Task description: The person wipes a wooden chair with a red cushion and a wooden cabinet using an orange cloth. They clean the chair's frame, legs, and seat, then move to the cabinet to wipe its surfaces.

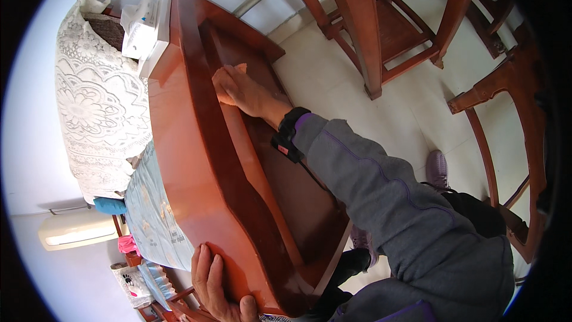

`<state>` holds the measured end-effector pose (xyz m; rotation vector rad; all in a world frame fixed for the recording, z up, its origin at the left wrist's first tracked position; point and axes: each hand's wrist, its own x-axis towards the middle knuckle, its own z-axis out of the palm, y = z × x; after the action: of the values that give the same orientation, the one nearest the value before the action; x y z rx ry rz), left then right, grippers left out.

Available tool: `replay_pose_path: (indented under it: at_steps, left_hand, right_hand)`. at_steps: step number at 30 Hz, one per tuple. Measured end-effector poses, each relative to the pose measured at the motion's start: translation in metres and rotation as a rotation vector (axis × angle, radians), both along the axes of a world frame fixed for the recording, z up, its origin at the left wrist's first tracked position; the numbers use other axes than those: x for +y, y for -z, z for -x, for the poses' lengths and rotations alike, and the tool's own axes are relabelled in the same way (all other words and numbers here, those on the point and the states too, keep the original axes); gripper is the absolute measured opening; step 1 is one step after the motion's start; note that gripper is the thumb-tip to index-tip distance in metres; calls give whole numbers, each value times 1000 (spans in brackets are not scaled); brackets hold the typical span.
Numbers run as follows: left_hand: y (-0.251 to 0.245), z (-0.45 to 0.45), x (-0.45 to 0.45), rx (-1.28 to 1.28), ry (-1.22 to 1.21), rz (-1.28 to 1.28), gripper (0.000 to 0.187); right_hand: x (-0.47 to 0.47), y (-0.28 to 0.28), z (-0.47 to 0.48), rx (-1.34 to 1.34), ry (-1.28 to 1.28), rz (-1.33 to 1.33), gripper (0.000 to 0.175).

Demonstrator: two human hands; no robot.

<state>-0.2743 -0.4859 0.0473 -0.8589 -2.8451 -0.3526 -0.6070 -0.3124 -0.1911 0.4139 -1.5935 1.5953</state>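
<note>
A red-brown varnished wooden piece of furniture (pixel 192 129), with a wavy front edge and a recessed panel below it, stretches away before me. My right hand (pixel 243 91) reaches under that edge and presses an orange cloth (pixel 242 68) against the wooden rail (pixel 257 156). The fingers hide part of the cloth. A black strap with a small device (pixel 288 143) sits on my right wrist, and a cable runs from it. At the near end, my left hand (pixel 214 284) rests with spread fingers on the top surface, holding nothing.
Wooden chairs (pixel 397 31) stand on the pale tiled floor (pixel 321 71) to the right. A white box with tissues (pixel 145 27) is on the furniture's far end. White lace (pixel 98 107) and a blue patterned cover (pixel 156 210) lie beyond the left edge. My shoe (pixel 437 169) is near a chair.
</note>
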Motion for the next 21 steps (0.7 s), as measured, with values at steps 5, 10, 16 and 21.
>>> replay_pose_path:
  at_steps: [5,10,16,21]
  left_hand:
    - [0,1,0,9,4,2,66]
    - [-1,1,1,5,-4,7,66]
    - [-1,-3,1,-2,-7,-19,61]
    - [2,-3,1,13,5,-35,60]
  right_hand:
    - [22,18,-35,-336,-535,299,45]
    - [-5,94,-76,-1018,-296,510,52]
    - [-18,105,-128,-936,-393,483,45]
    - [-33,40,-151,-482,-417,498,29]
